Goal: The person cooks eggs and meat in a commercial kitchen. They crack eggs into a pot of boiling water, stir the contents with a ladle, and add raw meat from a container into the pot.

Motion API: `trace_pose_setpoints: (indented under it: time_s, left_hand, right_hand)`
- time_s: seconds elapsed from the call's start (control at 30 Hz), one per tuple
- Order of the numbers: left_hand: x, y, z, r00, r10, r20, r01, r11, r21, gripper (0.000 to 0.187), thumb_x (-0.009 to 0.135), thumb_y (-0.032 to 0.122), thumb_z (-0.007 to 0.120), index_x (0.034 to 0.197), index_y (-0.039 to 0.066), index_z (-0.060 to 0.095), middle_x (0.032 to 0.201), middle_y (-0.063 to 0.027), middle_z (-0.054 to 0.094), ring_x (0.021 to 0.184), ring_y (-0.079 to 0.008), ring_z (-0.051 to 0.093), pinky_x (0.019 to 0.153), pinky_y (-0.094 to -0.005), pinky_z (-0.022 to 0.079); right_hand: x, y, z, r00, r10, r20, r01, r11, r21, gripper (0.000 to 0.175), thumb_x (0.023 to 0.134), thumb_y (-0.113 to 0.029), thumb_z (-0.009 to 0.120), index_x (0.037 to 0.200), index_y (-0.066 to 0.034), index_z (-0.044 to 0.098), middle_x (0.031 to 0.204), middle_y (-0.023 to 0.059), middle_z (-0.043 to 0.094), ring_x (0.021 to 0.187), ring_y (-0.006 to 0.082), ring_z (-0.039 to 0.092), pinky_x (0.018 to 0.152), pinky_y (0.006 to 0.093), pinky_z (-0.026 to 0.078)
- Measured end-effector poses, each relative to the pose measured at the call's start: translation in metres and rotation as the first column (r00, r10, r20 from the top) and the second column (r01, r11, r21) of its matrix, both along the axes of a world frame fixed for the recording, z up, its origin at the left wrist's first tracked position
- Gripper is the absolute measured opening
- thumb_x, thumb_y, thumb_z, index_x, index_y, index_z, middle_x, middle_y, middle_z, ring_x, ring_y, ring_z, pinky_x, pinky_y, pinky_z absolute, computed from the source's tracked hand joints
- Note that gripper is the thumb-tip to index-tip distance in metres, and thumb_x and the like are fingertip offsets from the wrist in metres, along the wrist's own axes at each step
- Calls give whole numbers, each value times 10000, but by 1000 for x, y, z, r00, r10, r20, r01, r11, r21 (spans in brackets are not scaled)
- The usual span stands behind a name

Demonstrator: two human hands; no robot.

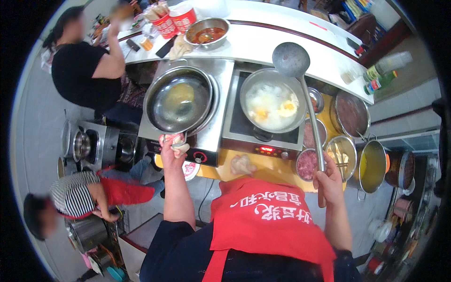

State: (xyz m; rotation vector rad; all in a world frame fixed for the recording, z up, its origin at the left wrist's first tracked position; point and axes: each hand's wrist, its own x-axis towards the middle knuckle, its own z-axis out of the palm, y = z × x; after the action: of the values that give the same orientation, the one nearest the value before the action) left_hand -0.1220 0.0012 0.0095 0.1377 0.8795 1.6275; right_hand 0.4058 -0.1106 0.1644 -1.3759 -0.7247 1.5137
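My left hand [173,151] grips the handle of a dark wok [158,109] through a folded cloth [180,145]. The wok is tilted on the left burner, with a small pool of yellowish liquid [181,95] inside. My right hand [329,176] is closed around the wooden-ended handle of a long steel ladle [291,60]. Its bowl is raised over the far rim of a second pan [245,111], which stands on the right induction cooker [236,123]. Two eggs [288,108] lie in the white, foamy liquid there.
Bowls of minced meat [307,165], a bowl with a whisk [339,155] and a pot of yellow liquid [370,165] stand at right. A steel bowl of red sauce [208,35] sits on the white counter [260,38]. Two people [84,63] are at left. A cloth [243,165] lies in front.
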Motion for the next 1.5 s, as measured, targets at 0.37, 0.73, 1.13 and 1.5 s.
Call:
trace_pose_setpoints:
  time_s: [0.37,0.73,1.13,1.5]
  left_hand:
    - [110,-55,91,974,-217,-61,224,964,145,436,959,136,569,1373,22,496,1112,-211,690,846,-240,694,462,-313,503]
    - [334,-124,92,681,-732,-14,715,661,228,560,899,112,624,1428,111,443,1163,-194,684,934,-278,745,626,-393,612]
    - [463,-140,82,590,-800,108,784,600,163,427,889,146,616,1284,-7,567,1038,-191,713,897,-284,717,652,-393,609]
    - [486,-132,95,687,-726,-42,726,688,-3,429,903,96,598,1317,-4,543,1130,-176,698,932,-282,719,773,-387,621]
  right_hand:
    - [110,-97,29,957,-191,-217,238,947,215,688,940,-35,608,1571,-42,334,864,81,612,573,135,568,546,247,477]
    - [287,-232,-51,745,-444,498,526,850,-30,672,914,-52,558,1540,55,342,858,108,650,625,177,632,571,356,533]
    - [466,-147,-195,690,351,633,157,781,-604,295,862,-22,564,1123,87,650,680,167,642,424,277,549,466,431,478]
    - [447,-184,-208,706,-663,-249,490,712,-503,119,942,-129,547,972,-48,628,705,54,614,515,137,541,434,299,423]
